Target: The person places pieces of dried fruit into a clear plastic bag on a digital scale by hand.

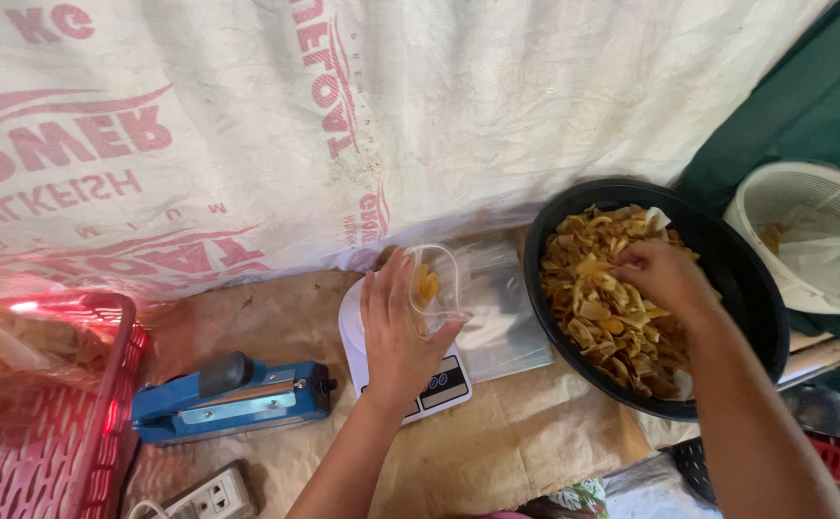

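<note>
My left hand [397, 332] holds a clear plastic bag [436, 286] open above a small white digital scale [444, 384]; a few yellow chips lie inside the bag. My right hand [665, 274] reaches into a big black basin [756, 279] heaped with golden fried chips [607, 317], fingers closed on some of them. A stack of clear plastic bags [506, 317] lies flat between the scale and the basin.
A blue heat sealer [232, 396] sits left of the scale, a white power strip [216, 495] below it. A red plastic basket [50, 423] with filled bags stands far left. A white basket [809, 235] is at right. A printed white sack cloth [391, 106] hangs behind.
</note>
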